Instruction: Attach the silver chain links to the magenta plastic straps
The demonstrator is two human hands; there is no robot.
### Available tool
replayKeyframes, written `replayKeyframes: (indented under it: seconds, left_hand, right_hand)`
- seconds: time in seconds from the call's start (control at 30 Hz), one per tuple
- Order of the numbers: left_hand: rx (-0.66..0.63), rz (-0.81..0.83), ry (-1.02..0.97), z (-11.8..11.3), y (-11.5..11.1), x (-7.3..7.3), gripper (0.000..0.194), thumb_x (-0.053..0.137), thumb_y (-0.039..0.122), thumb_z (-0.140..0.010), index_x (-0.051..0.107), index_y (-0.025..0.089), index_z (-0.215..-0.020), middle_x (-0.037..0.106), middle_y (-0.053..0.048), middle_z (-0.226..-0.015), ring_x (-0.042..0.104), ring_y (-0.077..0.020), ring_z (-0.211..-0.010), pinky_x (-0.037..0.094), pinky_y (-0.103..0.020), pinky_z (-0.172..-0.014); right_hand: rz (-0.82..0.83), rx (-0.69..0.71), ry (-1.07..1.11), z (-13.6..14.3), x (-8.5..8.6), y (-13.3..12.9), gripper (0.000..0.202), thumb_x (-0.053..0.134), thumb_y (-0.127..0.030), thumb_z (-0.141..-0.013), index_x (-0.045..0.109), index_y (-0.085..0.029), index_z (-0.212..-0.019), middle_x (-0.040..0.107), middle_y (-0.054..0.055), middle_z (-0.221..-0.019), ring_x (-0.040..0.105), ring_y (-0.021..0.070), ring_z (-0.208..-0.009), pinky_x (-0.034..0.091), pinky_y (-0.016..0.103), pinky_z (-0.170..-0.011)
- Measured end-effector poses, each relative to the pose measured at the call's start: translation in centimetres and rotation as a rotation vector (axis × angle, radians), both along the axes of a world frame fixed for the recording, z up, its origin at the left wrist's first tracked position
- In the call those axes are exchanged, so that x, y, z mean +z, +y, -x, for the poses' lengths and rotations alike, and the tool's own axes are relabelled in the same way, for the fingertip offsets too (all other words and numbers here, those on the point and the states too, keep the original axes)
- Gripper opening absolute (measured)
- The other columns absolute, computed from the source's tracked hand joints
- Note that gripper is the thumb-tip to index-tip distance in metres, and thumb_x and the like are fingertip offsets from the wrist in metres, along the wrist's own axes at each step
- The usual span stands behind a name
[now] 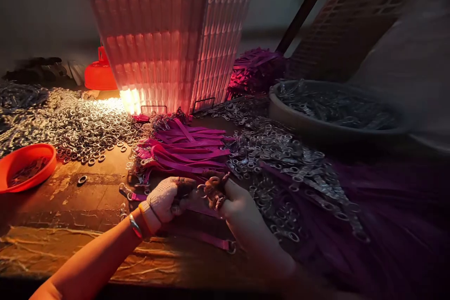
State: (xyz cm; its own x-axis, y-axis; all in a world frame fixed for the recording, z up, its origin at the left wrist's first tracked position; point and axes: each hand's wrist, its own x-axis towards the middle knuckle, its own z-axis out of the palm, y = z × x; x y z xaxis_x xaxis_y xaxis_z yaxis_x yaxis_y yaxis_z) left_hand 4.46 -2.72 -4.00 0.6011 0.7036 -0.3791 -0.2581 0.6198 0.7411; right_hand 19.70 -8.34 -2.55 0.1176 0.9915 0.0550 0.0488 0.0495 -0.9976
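Note:
In a pale knitted glove with dark fingertips, my left hand (167, 199) is closed in front of a pile of purple straps (186, 150). Whatever its fingers hold is hidden. Close beside it, my right hand (234, 201), its fingertips dark, is closed around small metal hardware (214, 181) with a ring and a curved hook showing; the exact kind is unclear. One purple strap with a metal clasp (125, 192) at its end lies by my left wrist. Another purple strap (214, 241), ending in a ring, lies below both hands.
Loose metal rings (91, 126) are heaped at left, near an orange bowl (51, 161). Metal clasps (288, 159) spread to the right, below a large tub (312, 119) of metal pieces. A ribbed translucent panel (158, 47) stands behind, beside an orange lamp shade (100, 75).

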Motion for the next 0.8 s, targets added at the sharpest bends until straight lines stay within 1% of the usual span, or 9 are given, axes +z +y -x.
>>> replayKeyframes:
  seconds: [0.1, 0.17, 0.3, 0.37, 0.47, 0.57, 0.63, 0.73, 0.8]
  left_hand:
    - [-0.05, -0.073, 0.06, -0.6, -1.8, -0.6, 0.019, 0.071, 0.032, -0.075, 0.062, 0.014, -0.075, 0.042, 0.005, -0.052, 0.032, -0.0043, -0.035, 0.014, -0.017, -0.03]
    - [-0.057, -0.091, 0.077, -1.3, -2.5, -0.6, 0.022, 0.072, 0.033, -0.074, 0.065, 0.015, -0.083, 0.045, 0.004, -0.055, 0.034, -0.0045, -0.037, 0.016, -0.017, -0.03]
    - [-0.085, -0.118, 0.122, -2.6, -3.0, -0.6, 0.026, 0.066, 0.04, -0.08, 0.064, 0.014, -0.082, 0.046, 0.003, -0.053, 0.03, -0.0041, -0.037, 0.017, -0.017, -0.032]
    - [-0.076, -0.147, 0.141, -2.8, -2.9, -1.0, 0.027, 0.06, 0.041, -0.083, 0.062, 0.014, -0.078, 0.044, 0.003, -0.049, 0.028, -0.0048, -0.036, 0.017, -0.018, -0.033]
    - [-0.064, -0.278, 0.257, -2.3, -2.4, -1.5, 0.025, 0.057, 0.039, -0.085, 0.061, 0.015, -0.078, 0.047, 0.002, -0.051, 0.033, -0.0065, -0.039, 0.02, -0.018, -0.035]
    - [-0.083, -0.48, 0.424, -1.4, -1.6, -1.3, 0.015, 0.06, 0.03, -0.08, 0.061, 0.015, -0.078, 0.054, 0.0, -0.061, 0.043, -0.0071, -0.046, 0.03, -0.018, -0.041]
    - [-0.114, -0.543, 0.461, -1.0, -1.2, -1.1, 0.012, 0.061, 0.026, -0.077, 0.06, 0.015, -0.076, 0.053, 0.001, -0.063, 0.043, -0.0066, -0.047, 0.032, -0.017, -0.042]
    - [-0.183, -0.439, 0.401, -0.4, -0.8, -1.3, 0.015, 0.061, 0.029, -0.076, 0.055, 0.016, -0.072, 0.046, 0.005, -0.054, 0.038, -0.0058, -0.041, 0.027, -0.017, -0.038]
    - [-0.209, -0.307, 0.315, -0.3, -0.7, -1.6, 0.019, 0.064, 0.031, -0.073, 0.052, 0.017, -0.069, 0.043, 0.006, -0.051, 0.036, -0.0053, -0.038, 0.023, -0.017, -0.035]
  right_hand:
    - [0.016, -0.097, 0.039, -0.6, -1.3, 0.3, 0.033, 0.065, -0.039, -0.076, 0.066, -0.017, -0.1, 0.067, 0.005, -0.085, 0.06, 0.0181, -0.078, 0.051, 0.029, -0.07]
    - [0.015, -0.149, 0.021, -0.9, -2.2, 0.3, 0.029, 0.064, -0.039, -0.076, 0.066, -0.017, -0.094, 0.067, 0.005, -0.084, 0.06, 0.0189, -0.079, 0.051, 0.031, -0.072]
    - [0.016, -0.161, -0.092, -1.3, -3.1, -0.2, 0.027, 0.054, -0.033, -0.081, 0.065, -0.017, -0.099, 0.068, 0.007, -0.091, 0.06, 0.0208, -0.082, 0.052, 0.033, -0.074]
    - [-0.01, -0.126, -0.274, -1.5, -3.0, -0.5, 0.03, 0.048, -0.023, -0.081, 0.064, -0.017, -0.106, 0.068, 0.009, -0.095, 0.061, 0.022, -0.086, 0.052, 0.035, -0.078]
    - [-0.039, -0.093, -0.775, -1.8, -2.3, -0.7, 0.047, 0.05, -0.009, -0.07, 0.063, -0.015, -0.114, 0.066, 0.015, -0.109, 0.06, 0.028, -0.094, 0.048, 0.041, -0.085]
    - [-0.061, 0.069, -1.215, -1.9, -0.7, -0.5, 0.045, 0.057, -0.007, -0.063, 0.067, -0.012, -0.107, 0.061, 0.021, -0.119, 0.058, 0.0333, -0.099, 0.045, 0.043, -0.084]
    - [-0.062, 0.253, -1.358, -2.0, 0.5, -0.2, 0.028, 0.059, -0.011, -0.067, 0.069, -0.014, -0.094, 0.065, 0.019, -0.108, 0.059, 0.032, -0.095, 0.043, 0.04, -0.08]
    - [-0.06, 0.446, -1.45, -2.0, 1.3, 0.1, 0.014, 0.058, -0.02, -0.073, 0.068, -0.016, -0.083, 0.068, 0.014, -0.086, 0.062, 0.028, -0.082, 0.039, 0.036, -0.071]
    - [-0.064, 0.478, -1.456, -1.9, 0.7, 0.0, 0.013, 0.059, -0.021, -0.073, 0.067, -0.015, -0.081, 0.069, 0.013, -0.082, 0.062, 0.0258, -0.077, 0.036, 0.033, -0.067]
